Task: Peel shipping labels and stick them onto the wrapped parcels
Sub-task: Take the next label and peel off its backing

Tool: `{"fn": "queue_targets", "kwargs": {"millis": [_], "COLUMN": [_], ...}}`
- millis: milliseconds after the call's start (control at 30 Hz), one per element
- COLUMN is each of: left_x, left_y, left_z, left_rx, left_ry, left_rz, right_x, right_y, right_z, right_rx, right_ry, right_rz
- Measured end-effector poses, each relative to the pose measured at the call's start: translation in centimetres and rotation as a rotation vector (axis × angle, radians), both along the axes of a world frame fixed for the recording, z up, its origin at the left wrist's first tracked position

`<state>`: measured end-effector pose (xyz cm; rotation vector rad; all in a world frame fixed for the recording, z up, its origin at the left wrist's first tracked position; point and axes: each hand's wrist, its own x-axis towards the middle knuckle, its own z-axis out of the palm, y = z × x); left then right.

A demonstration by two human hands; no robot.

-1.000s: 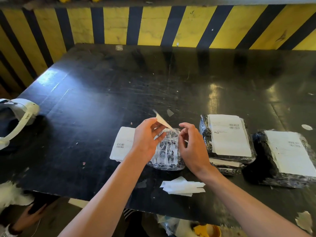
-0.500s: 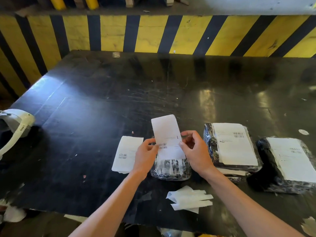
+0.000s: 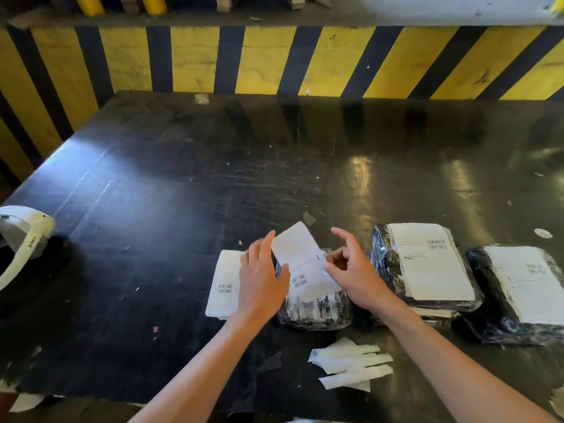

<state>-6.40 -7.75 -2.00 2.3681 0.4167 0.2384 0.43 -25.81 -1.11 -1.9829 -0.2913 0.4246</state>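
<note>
A small parcel (image 3: 317,309) in clear wrap with dark print lies on the black table (image 3: 183,184) in front of me. A white shipping label (image 3: 300,261) with a barcode lies tilted over the parcel's top, its far end sticking out past the parcel. My left hand (image 3: 262,282) rests at the label's left edge with straight fingers, the thumb on the paper. My right hand (image 3: 351,270) pinches the label's right edge between thumb and curled fingers, with the index finger raised. A small stack of labels (image 3: 222,282) lies just left of the parcel.
Two labelled dark parcels (image 3: 427,264) (image 3: 525,288) lie to the right, the nearer one stacked on another. Peeled white backing strips (image 3: 351,361) lie near the front edge. A white headset (image 3: 24,236) sits at the table's left edge. A yellow-and-black striped wall (image 3: 274,62) stands behind.
The label went from edge-on in my fingers to flat and tilted over the parcel. My left hand let go of its pinch and spread its fingers; my right index finger lifted.
</note>
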Motion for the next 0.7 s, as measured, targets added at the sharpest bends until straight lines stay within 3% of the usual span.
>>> {"fn": "queue_targets", "kwargs": {"millis": [67, 133, 333, 467, 600, 700], "left_x": [1.1, 2.4, 4.3, 4.3, 4.2, 4.0], "left_y": [0.7, 1.3, 1.8, 1.5, 1.8, 2.2], "left_z": [1.2, 2.7, 5.7, 5.5, 4.9, 4.8], "left_rx": [0.175, 0.327, 0.488, 0.531, 0.406, -0.045], "left_ry": [-0.194, -0.257, -0.143, -0.166, -0.153, -0.098], "left_rz": [-0.169, -0.33, -0.598, -0.639, -0.473, -0.257], "right_x": [0.6, 1.1, 2.0, 2.5, 2.9, 3.0], "right_y": [0.2, 0.3, 0.4, -0.1, -0.3, -0.1], "right_z": [1.2, 2.4, 4.8, 5.1, 4.7, 3.9], "right_rx": [-0.039, -0.065, -0.085, -0.069, 0.019, 0.165], "right_ry": [-0.02, -0.018, 0.008, 0.02, -0.045, -0.082], "right_rz": [0.125, 0.219, 0.337, 0.361, 0.132, -0.166]}}
